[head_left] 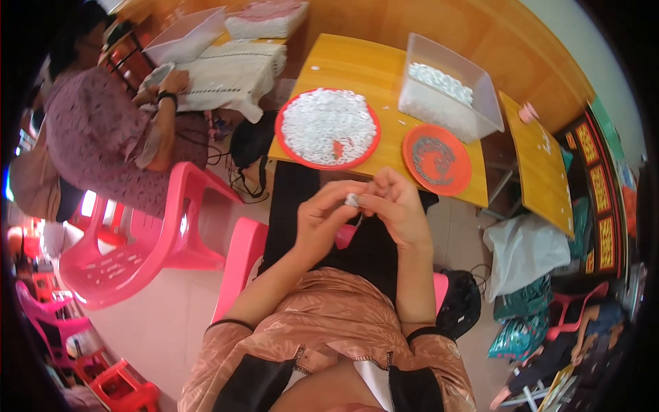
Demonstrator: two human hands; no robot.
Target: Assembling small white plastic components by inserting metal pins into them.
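small white piece [352,200] sits at the fingertips, in the air just off the near edge of the yellow counter [364,58], around the middle of that edge. by its look it should be light and stiff, likely smooth and a little slippery, so i judge it easier to drop than to break. the safest hold would be on its two sides, between the pads of thumb and first finger.

at the far left, a co-worker [96,130] in patterned purple sits by another surface covered with a pale cloth [230,86]. next, by the near left corner of the counter, a round red tray [322,166] is heaped with white pieces [326,120] that look alike. in front of it the left hand [326,216] has its grip closed, thumb and first finger pinching the piece. the right hand [397,209] has thumb and fingertips together at the piece's right side; i cannot tell whether that grip pinches it too or holds another tiny part. toward the near right corner lies an orange plate [463,165] with small grey parts, and behind it, along the right edge, a clear bin [487,103] holds more white pieces.

no brand, label or writing can be read on the piece, tray, plate or bin.
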